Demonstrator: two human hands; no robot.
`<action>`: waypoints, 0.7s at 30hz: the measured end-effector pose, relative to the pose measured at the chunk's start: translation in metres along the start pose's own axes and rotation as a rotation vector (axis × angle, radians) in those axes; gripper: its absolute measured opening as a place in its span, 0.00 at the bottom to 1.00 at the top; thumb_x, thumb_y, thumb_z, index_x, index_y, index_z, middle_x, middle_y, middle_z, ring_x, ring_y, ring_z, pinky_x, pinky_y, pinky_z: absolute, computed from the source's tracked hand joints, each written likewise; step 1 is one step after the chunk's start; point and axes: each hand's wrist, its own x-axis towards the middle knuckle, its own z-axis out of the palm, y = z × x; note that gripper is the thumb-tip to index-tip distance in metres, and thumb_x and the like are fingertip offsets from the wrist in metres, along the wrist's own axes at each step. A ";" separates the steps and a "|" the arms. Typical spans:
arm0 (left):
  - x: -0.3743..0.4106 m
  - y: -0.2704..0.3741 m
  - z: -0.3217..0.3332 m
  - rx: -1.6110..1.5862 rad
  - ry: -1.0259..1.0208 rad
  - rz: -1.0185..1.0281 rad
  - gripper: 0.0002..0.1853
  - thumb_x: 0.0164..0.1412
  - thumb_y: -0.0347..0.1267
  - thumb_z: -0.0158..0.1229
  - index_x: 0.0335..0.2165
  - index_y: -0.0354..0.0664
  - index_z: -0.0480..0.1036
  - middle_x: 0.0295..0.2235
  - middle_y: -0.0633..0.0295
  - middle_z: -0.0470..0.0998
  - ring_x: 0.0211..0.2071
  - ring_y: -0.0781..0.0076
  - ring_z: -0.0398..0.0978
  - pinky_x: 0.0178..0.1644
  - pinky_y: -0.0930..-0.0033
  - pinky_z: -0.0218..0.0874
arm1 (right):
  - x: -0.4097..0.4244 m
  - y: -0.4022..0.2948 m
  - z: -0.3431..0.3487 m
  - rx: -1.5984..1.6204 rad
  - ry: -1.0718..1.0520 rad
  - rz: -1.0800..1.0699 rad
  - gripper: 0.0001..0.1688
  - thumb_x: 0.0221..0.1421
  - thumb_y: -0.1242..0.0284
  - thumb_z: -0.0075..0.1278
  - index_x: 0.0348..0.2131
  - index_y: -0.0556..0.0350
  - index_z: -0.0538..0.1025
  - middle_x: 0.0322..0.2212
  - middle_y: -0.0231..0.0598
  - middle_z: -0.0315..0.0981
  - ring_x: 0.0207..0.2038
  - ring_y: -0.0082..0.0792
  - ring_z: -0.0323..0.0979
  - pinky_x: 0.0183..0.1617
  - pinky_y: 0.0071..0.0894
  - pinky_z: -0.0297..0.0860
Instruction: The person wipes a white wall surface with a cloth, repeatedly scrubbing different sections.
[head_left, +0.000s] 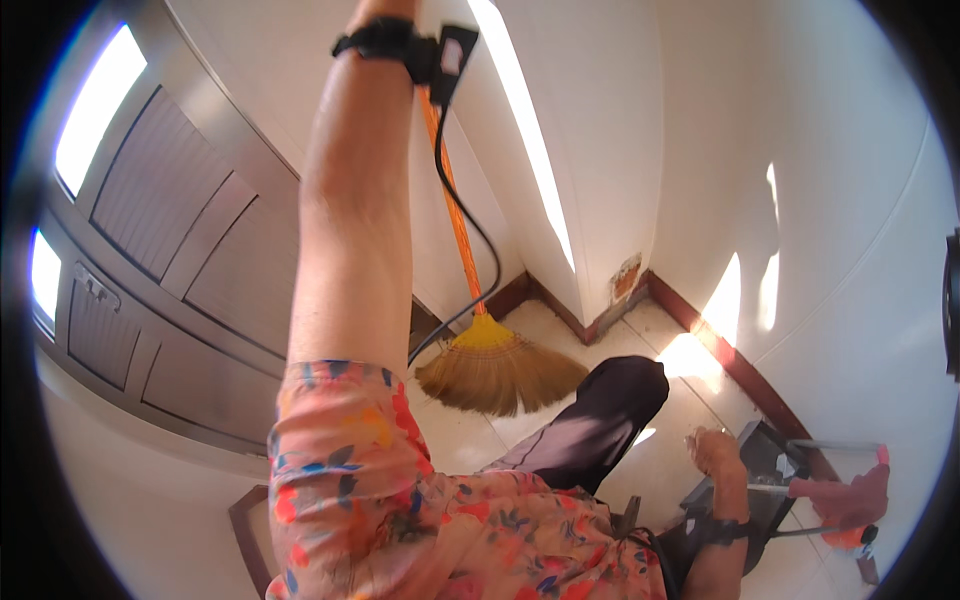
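My left arm reaches up past the top edge, so my left hand is out of view; its wrist wears a black strap with a small black device (452, 64) and a cable (480, 221). Just beyond that wrist runs the orange handle (459, 217) of a broom. Its bristle head (502, 367), with a yellow collar, fans out at the floor in the corner. My right hand (711, 452) is low on the right, fingers curled in with nothing visible in them. Beside it is a dark dustpan-like container (761, 457), partly hidden by my forearm.
A pink cloth-like item (847, 495) hangs on metal bars at the right. Brown baseboard (731, 356) edges the white walls, with a chipped patch (625, 279) at one corner. A panelled door (165, 180) stands on the left. My dark-trousered knee (626, 382) projects over the tiled floor.
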 end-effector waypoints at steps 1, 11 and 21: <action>0.006 0.002 -0.001 -0.008 -0.005 0.049 0.35 0.58 0.52 0.44 0.51 0.33 0.60 0.46 0.55 0.67 0.45 0.66 0.65 0.49 0.66 0.56 | 0.001 -0.001 0.001 -0.004 -0.016 0.010 0.21 0.57 0.58 0.40 0.33 0.58 0.73 0.31 0.52 0.74 0.36 0.50 0.73 0.41 0.45 0.67; -0.277 -0.121 0.022 -0.363 -0.138 -0.696 0.36 0.56 0.57 0.46 0.43 0.32 0.67 0.39 0.56 0.71 0.41 0.69 0.68 0.46 0.66 0.60 | -0.017 -0.006 -0.009 0.039 0.056 -0.003 0.18 0.55 0.61 0.43 0.32 0.58 0.73 0.28 0.52 0.74 0.33 0.53 0.72 0.39 0.47 0.67; -0.537 -0.302 0.001 -0.334 0.184 -1.767 0.40 0.55 0.58 0.44 0.55 0.40 0.56 0.53 0.60 0.64 0.50 0.62 0.64 0.53 0.59 0.54 | -0.010 -0.014 -0.006 0.072 -0.024 0.005 0.16 0.55 0.62 0.42 0.32 0.58 0.71 0.28 0.55 0.72 0.34 0.55 0.71 0.39 0.49 0.65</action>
